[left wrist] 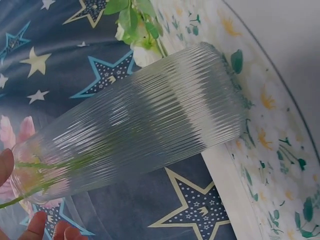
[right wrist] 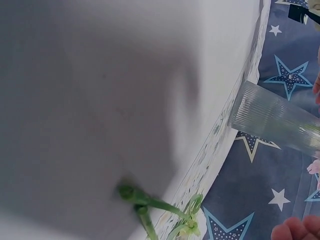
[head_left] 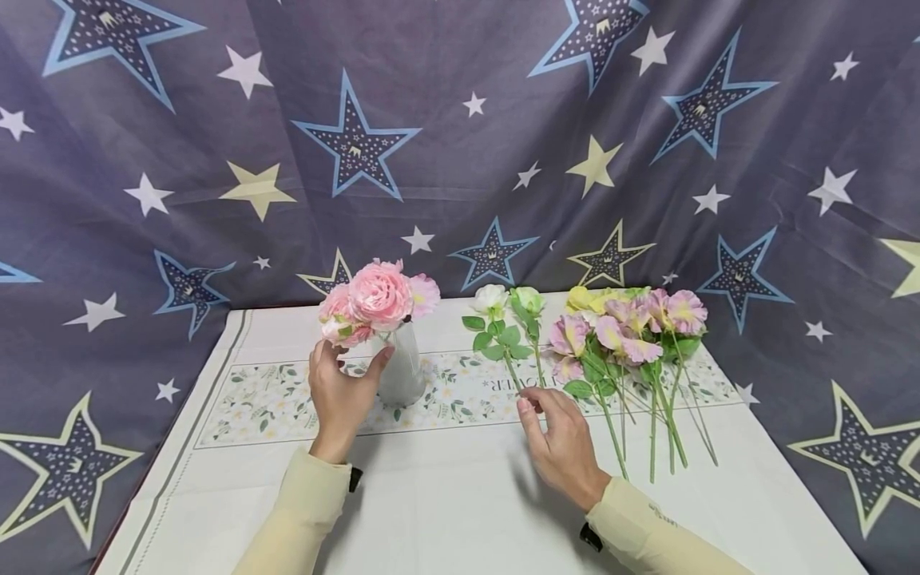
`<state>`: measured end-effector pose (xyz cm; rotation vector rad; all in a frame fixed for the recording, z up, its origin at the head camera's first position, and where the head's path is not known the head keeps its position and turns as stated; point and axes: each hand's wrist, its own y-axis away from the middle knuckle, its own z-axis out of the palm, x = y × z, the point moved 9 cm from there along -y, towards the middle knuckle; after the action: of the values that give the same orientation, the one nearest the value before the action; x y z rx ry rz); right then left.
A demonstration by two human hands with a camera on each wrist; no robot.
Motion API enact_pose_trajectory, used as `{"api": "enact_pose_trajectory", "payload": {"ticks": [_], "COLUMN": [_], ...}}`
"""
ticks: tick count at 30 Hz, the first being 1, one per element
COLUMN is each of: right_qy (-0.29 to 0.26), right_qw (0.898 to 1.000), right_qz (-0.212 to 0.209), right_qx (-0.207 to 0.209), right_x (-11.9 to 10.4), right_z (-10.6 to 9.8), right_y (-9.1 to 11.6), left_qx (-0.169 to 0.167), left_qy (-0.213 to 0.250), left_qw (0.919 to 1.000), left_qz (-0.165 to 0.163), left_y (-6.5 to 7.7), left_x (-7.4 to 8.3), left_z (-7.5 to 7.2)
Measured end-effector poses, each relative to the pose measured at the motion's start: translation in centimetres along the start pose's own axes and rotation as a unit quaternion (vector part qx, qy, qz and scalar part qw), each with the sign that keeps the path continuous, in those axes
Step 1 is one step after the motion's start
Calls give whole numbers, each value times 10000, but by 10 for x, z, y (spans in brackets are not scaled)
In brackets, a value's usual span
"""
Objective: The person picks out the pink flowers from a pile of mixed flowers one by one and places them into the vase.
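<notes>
My left hand is at the mouth of a clear ribbed vase, thumb and fingers apart, just under a cluster of pink flowers. Green stems slant through the vase mouth in the left wrist view, one passing between the thumb and the fingers. The flower heads hide some fingertips. To the right, my right hand hovers with bent, loose fingers near the lower stems of a white flower and a pale green flower. Cut stem ends show in the right wrist view, apart from the fingertips.
A pile of purple and yellow flowers lies at the right, stems pointing toward me. A floral printed band crosses the white tablecloth. Behind the table hangs a dark curtain with stars.
</notes>
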<state>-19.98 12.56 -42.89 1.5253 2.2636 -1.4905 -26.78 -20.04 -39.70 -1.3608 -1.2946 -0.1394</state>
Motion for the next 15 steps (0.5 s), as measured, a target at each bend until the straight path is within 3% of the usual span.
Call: {"api": "enact_pose_trajectory", "payload": {"ticks": [15], "right_qy": [123], "right_qw": [9998], "right_qz": [122], "right_qx": [26], "right_x": [9], "right_z": [-4], "right_y": [-3], "left_qx": [-374], "left_qy": [-372], "left_qw": [9983], "left_qz": [-229], "left_y": [20], "left_x": [-7], "left_z": [5]}}
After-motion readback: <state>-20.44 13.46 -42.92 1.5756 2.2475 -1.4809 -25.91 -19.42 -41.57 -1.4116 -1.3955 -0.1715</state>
